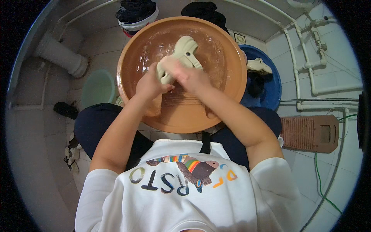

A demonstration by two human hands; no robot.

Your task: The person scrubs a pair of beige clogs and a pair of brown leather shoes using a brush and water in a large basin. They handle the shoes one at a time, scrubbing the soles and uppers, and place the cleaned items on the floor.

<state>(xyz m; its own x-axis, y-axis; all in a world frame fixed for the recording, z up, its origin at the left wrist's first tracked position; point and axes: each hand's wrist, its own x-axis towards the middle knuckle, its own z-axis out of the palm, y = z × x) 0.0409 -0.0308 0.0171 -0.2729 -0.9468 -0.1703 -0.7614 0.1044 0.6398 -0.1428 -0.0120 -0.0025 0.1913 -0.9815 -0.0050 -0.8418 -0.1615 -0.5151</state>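
A cream clog (186, 46) is held tilted above the orange-brown basin (228, 96) in front of me, its rounded toe pointing away. My left hand (150, 83) is closed round the heel end at the clog's left side. Across the near part of the clog lies my right hand (192, 79); motion smears its fingers, and whether they hold anything is hidden. Water shines inside the basin, and washboard ridges (179, 96) slope up its near side, just below my hands.
At the right, a blue basin (273, 91) holds another cream clog (259, 66) and something dark. A brown washboard (309, 133) lies nearer me, by a green hose (320, 181). Left are a pale green basin (98, 89) and a thick white pipe (60, 56). Dark clothes (135, 11) stand behind.
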